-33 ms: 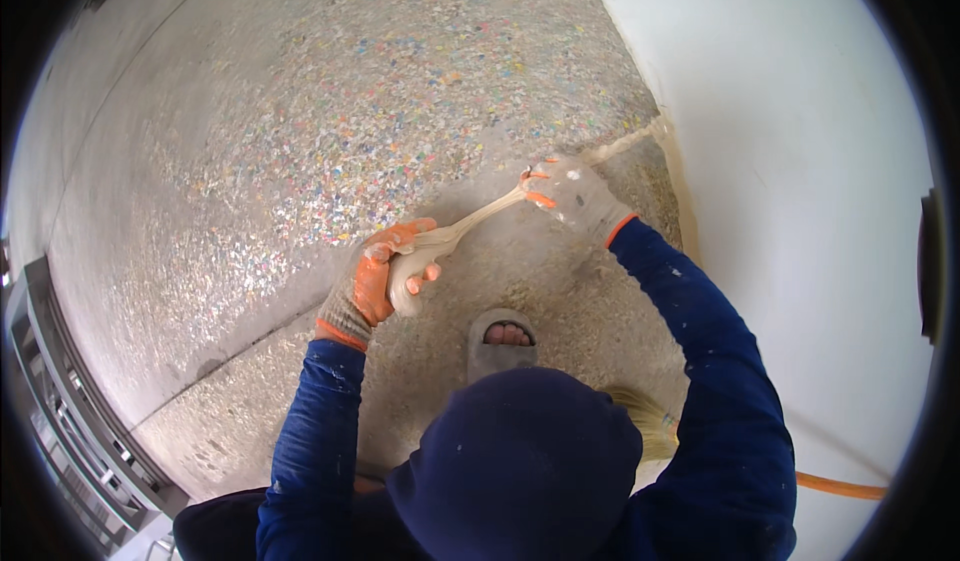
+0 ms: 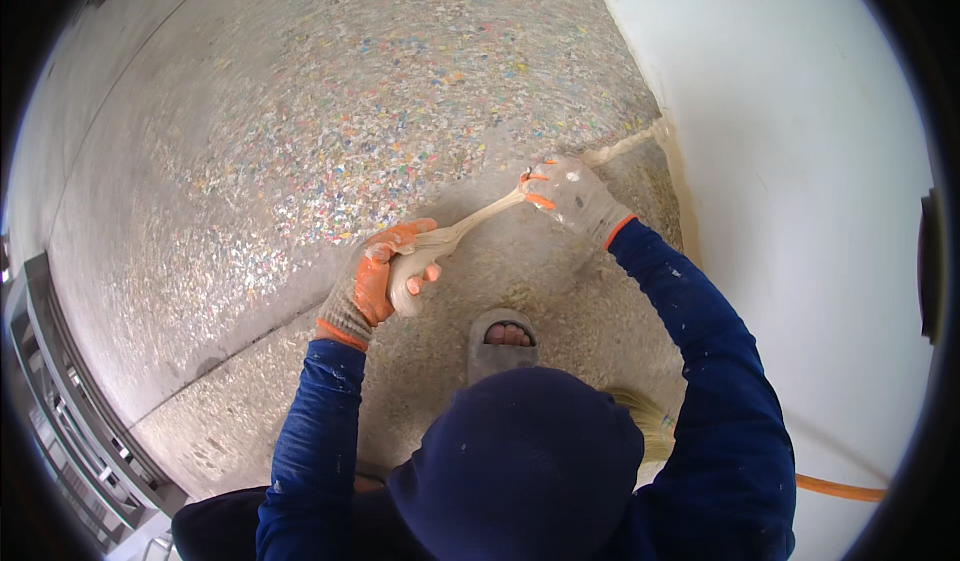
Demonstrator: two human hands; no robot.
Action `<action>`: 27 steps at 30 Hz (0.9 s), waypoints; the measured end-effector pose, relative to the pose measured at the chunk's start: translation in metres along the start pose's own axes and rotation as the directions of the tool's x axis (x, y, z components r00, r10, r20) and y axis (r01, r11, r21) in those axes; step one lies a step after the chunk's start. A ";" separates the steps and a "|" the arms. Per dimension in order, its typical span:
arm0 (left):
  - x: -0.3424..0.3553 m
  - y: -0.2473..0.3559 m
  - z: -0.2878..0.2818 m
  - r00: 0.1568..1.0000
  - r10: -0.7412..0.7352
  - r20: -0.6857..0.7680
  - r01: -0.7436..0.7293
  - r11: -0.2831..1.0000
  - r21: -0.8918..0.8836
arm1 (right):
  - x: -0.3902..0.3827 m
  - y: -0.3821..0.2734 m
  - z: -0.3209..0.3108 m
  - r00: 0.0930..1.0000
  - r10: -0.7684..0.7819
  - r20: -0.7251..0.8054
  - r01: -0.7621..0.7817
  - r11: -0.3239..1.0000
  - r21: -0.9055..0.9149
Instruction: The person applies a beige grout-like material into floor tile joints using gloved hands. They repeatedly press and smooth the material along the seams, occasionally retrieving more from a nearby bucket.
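Between my hands stretches a soft beige putty [image 2: 454, 235], thick at the left end and drawn thin toward the right. My left hand [image 2: 368, 283], in an orange-palmed knit glove, is closed around the thick lump, which hangs over the fingers. Bare fingertips show below it. My right hand [image 2: 575, 199], in a matching glove with pale smears, pinches the thin end, its back facing up. A beige strip [image 2: 625, 148] runs along the floor beyond my right hand to the wall. Another beige band [image 2: 680, 186] follows the wall's foot.
Small multicoloured flakes [image 2: 350, 151] are spread over the concrete floor. A white wall [image 2: 800, 161] rises on the right. Near my right arm lie broom bristles [image 2: 648, 423] and an orange pole [image 2: 840, 488]. My sandalled foot [image 2: 503, 346] is below my hands. A grey metal frame [image 2: 75, 411] stands at left.
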State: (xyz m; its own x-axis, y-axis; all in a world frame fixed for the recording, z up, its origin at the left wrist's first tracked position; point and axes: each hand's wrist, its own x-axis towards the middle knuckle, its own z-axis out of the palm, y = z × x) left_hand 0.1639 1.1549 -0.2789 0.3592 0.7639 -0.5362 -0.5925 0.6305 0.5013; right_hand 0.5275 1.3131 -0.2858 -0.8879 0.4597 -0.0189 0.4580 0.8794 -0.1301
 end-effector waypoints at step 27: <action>-0.020 0.005 -0.042 0.998 -0.067 -0.006 0.067 0.996 -0.065 | 0.024 -0.030 -0.004 0.993 0.106 -0.048 -0.095 0.975 0.199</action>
State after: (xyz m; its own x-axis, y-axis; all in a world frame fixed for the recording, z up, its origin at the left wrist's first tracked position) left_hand 0.1238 1.1365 -0.2938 0.3938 0.7190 -0.5727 -0.6130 0.6697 0.4193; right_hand 0.4925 1.2983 -0.2788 -0.8312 0.5558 0.0146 0.5222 0.7894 -0.3228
